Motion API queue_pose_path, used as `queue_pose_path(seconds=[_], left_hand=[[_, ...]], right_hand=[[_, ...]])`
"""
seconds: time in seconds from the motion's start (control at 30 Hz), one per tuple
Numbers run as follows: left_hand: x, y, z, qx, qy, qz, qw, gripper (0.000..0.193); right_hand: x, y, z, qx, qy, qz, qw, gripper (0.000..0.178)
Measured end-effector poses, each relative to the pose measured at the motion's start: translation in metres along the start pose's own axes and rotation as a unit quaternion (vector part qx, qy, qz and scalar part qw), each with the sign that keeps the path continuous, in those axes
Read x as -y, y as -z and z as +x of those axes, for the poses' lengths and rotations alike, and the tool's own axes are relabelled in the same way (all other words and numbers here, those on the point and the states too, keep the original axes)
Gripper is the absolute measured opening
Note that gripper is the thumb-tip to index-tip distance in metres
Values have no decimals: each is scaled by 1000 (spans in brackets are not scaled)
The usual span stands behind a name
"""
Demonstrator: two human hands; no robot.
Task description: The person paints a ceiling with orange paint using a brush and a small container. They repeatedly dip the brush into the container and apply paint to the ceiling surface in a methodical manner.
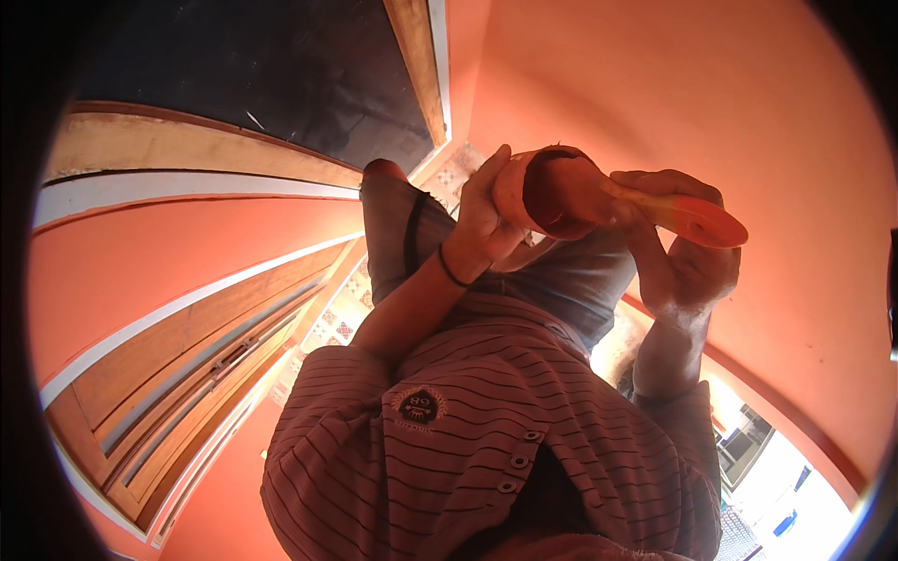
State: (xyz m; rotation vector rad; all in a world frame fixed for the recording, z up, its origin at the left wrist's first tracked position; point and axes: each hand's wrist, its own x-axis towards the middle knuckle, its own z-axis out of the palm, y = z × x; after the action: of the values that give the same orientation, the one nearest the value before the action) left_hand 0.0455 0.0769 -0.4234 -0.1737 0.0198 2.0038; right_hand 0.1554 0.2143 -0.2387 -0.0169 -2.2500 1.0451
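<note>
My left hand (485, 222) is closed around a small orange round container (510, 194), tilted so that its dark, stained mouth faces right. In my right hand (690, 266) is a paintbrush (703, 221) with an orange and yellow handle, pinched between thumb and fingers. The handle's rounded end points right. The brush head reaches into the container's mouth, where its bristles are hard to make out in the shadow. Both hands are raised in front of me, close to the orange wall.
An orange wall (748, 93) rises at the right. On the left are a wood-framed dark panel (271, 65) and a wooden door (215, 365). Patterned tiles (351, 304) show behind my legs. Bright light enters through an opening (776, 477) at lower right.
</note>
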Motion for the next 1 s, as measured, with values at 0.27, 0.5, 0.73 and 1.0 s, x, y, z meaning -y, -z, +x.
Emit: queue_pose_path(seconds=[0.27, 0.5, 0.73, 1.0], left_hand=[[-4, -8, -2, 7, -3, 8, 1000, 57], [-3, -10, -3, 29, 11, -17, 999, 53], [-3, -10, -4, 35, -2, -10, 999, 52], [-2, -15, -5, -11, -32, 3, 999, 51]], right_hand=[[-9, -15, 8, 64, 28, -49, 996, 22], [-9, -22, 4, 93, -25, -47, 994, 16], [-13, -26, 0, 118, -38, -84, 989, 17], [-12, -1, -4, -55, -108, 103, 987, 15]])
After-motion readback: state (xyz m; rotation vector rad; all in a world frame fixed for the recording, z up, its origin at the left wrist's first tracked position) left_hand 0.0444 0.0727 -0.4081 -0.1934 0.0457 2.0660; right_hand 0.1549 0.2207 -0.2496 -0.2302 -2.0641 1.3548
